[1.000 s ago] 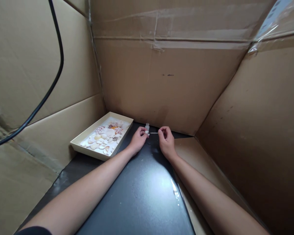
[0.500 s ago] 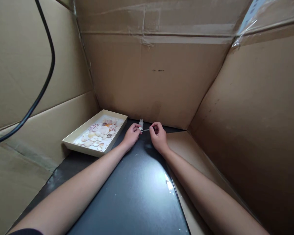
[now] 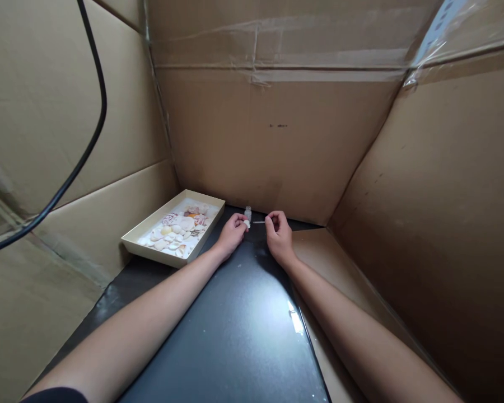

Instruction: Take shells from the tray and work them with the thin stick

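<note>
Pinches small pale piece in left hand, thin stick in right hand, just apart, at far end of dark table. Has clear bottle just beyond the piece, tray of seashells to the left.

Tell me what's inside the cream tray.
The cream tray holds a spread of shells, mostly pale, with striped ones and an orange one toward the far end, over a white layer. Whatever lies beneath overlapping shells is covered.
</note>
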`<state>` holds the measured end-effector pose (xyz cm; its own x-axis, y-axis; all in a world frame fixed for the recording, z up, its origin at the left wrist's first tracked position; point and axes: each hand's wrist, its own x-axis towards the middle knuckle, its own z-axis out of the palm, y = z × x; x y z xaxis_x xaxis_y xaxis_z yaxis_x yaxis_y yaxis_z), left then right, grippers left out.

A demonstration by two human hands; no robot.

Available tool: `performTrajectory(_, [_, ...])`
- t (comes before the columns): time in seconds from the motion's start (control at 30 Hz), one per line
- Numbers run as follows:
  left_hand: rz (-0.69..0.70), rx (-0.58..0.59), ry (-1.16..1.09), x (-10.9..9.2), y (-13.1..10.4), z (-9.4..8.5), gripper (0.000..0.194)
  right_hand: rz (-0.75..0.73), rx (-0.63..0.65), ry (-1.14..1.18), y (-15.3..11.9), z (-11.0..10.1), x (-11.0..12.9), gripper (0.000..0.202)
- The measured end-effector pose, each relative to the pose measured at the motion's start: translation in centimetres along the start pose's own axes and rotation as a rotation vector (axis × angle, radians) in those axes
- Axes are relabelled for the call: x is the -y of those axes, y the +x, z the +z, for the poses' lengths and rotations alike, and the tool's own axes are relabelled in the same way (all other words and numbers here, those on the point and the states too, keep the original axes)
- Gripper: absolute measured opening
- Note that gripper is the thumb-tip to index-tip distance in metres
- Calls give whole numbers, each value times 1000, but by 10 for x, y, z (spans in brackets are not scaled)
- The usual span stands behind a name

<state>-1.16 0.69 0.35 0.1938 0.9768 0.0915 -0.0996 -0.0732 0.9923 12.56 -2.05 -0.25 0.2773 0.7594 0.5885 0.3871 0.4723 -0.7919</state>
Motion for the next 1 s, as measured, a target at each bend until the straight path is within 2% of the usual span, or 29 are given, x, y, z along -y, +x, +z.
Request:
performTrajectory(0.6, [-43,9,-26,-3,0,1,8,-20,48,-24,-1,1,-1,15])
performTrajectory(1.0, [-49,8,-47,-3,-1,1,9,-14,32,-30,-1,1,2,15])
